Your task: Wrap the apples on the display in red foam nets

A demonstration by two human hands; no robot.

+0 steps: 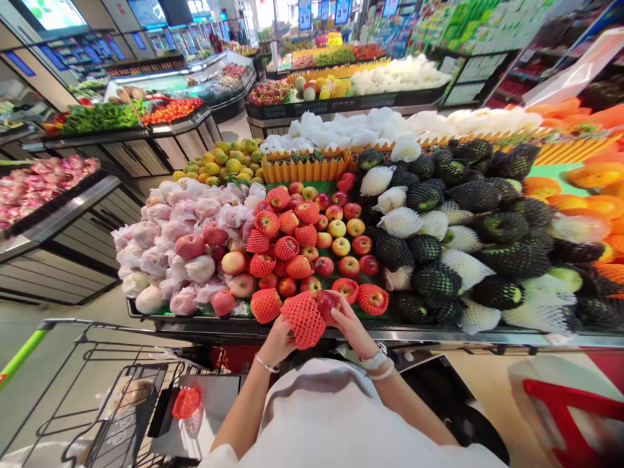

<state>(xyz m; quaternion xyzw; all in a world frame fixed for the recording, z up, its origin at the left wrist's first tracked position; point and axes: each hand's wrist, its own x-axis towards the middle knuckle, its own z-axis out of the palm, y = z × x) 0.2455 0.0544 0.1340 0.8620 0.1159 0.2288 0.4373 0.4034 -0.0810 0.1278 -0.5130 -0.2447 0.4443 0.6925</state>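
My left hand (283,339) is closed on a red foam net sleeve (304,318), held just over the front edge of the fruit display. In my right hand (347,323) is a dark red apple (325,304), gripped by the fingers. The apple sits at the sleeve's right side; whether part of it is inside the sleeve I cannot tell. Right behind my hands lie loose red and yellow apples (336,228) and several apples in red foam nets (286,247). One netted apple (373,299) rests to the right of my right hand.
Plastic-wrapped fruit (160,247) is piled on the left, papayas or melons in black and white nets (492,227) on the right. A shopping cart (88,354) stands at my lower left, with a red foam net (186,403) in it. A red frame (565,403) stands at lower right.
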